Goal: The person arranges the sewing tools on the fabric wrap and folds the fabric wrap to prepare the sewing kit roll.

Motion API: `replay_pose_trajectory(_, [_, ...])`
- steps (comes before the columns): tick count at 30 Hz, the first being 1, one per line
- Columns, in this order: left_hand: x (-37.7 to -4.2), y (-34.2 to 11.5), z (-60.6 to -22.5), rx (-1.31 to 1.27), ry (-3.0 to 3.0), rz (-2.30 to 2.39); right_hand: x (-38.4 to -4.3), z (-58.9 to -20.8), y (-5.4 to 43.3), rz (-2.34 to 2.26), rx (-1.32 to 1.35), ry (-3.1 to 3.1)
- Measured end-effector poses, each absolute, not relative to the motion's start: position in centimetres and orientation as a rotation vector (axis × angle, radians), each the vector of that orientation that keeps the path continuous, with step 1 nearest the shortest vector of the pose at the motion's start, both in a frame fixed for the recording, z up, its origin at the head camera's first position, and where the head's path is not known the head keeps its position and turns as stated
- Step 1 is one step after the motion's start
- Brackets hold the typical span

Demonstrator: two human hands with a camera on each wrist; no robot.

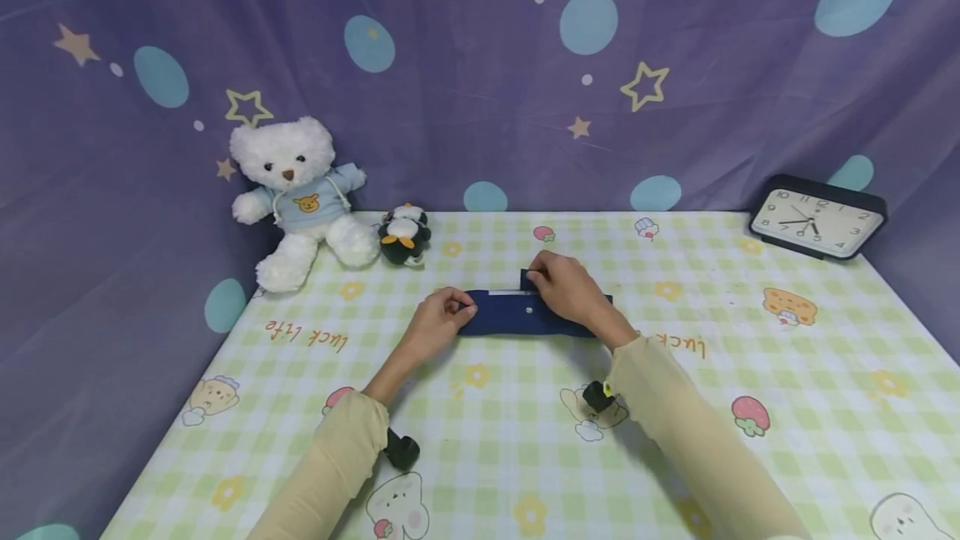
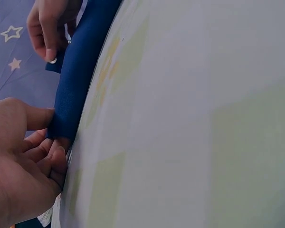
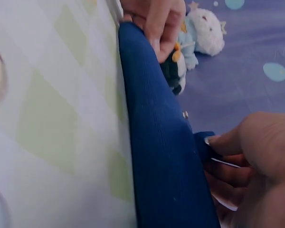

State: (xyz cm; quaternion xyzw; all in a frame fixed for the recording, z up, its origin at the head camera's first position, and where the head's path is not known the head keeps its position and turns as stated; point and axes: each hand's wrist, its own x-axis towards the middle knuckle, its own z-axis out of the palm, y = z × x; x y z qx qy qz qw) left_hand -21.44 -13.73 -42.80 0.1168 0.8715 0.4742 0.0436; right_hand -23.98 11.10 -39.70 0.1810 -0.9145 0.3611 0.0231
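Note:
A long navy fabric pouch [image 1: 495, 322] lies across the middle of the table, with a small metal snap [image 1: 528, 310] on its front. My left hand [image 1: 437, 325] pinches its left end between thumb and fingers, which the left wrist view shows up close. With thumb and fingertips, my right hand [image 1: 572, 290] holds up a short navy strap [image 1: 524, 279] at the pouch's back edge. In the right wrist view a shiny snap piece shows on that strap [image 3: 204, 145] beside the thumb. Part of the pouch's right end is hidden behind my right hand and wrist.
At the back left sits a white teddy bear [image 1: 300, 198] in a blue hoodie, with a penguin plush [image 1: 403, 236] beside it. A black-framed clock [image 1: 817, 219] stands at the back right. A purple patterned curtain [image 1: 480, 107] rises behind the checked tablecloth [image 1: 480, 457].

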Motion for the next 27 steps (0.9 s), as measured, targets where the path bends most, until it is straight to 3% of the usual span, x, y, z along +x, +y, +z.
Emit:
replay_pose_trajectory(10, [-21.3, -13.8, -42.7, 0.393, 2.673, 1.450, -22.2, -40.7, 10.9, 1.206, 0.617, -2.660])
replay_pose_trajectory(27, [-21.4, -13.7, -42.6, 0.387, 2.690, 1.428, -21.8, -42.7, 12.9, 1.138, 1.125, -2.426])
